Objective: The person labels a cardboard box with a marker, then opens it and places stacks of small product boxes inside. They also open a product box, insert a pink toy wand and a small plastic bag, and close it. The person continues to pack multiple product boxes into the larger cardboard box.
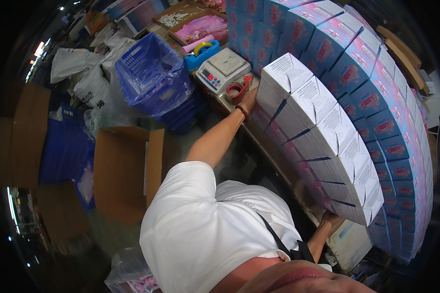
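A row of several small cardboard cartons (pixel 315 135) stands close before me, with white printed ends upward and pink-and-blue sides. My left hand (pixel 250 102), a beaded bracelet at its wrist, presses against the far end of this row. At the near end, my right hand (pixel 332 218) is placed low against the last carton. The row is squeezed between my two hands; the fingers of both are partly hidden by the cartons. Just behind it rises a large stack of blue-and-pink printed cartons (pixel 348 75).
By my left hand are a red tape dispenser (pixel 238 91), a digital scale (pixel 223 69) and a blue tape dispenser (pixel 203 55). Blue plastic crates (pixel 154 73) with a clear liner stand left of the worktable (pixel 275 161). An open cardboard box (pixel 123 175) is at my left.
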Tool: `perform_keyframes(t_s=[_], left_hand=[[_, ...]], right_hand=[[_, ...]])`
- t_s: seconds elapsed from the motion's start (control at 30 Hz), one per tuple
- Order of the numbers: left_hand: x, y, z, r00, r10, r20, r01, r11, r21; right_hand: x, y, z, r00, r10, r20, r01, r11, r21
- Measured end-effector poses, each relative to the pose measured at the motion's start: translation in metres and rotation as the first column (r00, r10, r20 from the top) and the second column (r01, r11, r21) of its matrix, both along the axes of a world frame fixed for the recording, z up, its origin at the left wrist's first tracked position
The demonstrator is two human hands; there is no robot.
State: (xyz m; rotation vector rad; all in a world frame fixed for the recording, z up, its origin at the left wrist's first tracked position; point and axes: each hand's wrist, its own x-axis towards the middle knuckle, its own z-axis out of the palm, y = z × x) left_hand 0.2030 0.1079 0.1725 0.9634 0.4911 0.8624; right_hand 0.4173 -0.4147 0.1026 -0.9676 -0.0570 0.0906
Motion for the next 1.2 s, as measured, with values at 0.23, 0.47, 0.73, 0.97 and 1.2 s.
perform_keyframes(t_s=[0.23, 0.47, 0.73, 0.97, 1.2], left_hand=[[-0.151, -0.078, -0.007, 0.999, 0.052, -0.011, -0.053, 0.997, -0.056], [-0.32, -0.108, -0.051, 0.961, 0.276, 0.023, -0.269, 0.949, -0.167], [-0.485, -0.027, -0.082, 0.939, 0.32, -0.124, -0.332, 0.938, -0.095], [-0.422, 0.003, -0.033, 0.989, 0.059, -0.133, -0.04, 0.99, 0.136], [-0.244, 0.0, -0.043, 0.918, -0.121, -0.377, 0.29, 0.854, 0.432]], right_hand=[[-0.071, -0.04, 0.044, 0.994, 0.07, -0.08, -0.076, 0.994, -0.073], [-0.137, -0.002, 0.058, 0.956, 0.293, 0.006, -0.288, 0.942, -0.171], [-0.242, 0.145, 0.034, 0.911, 0.407, -0.07, -0.413, 0.897, -0.156], [-0.276, 0.113, 0.018, 0.958, 0.217, -0.187, -0.239, 0.965, -0.104], [-0.193, 0.021, 0.026, 0.973, 0.1, -0.209, -0.158, 0.946, -0.284]])
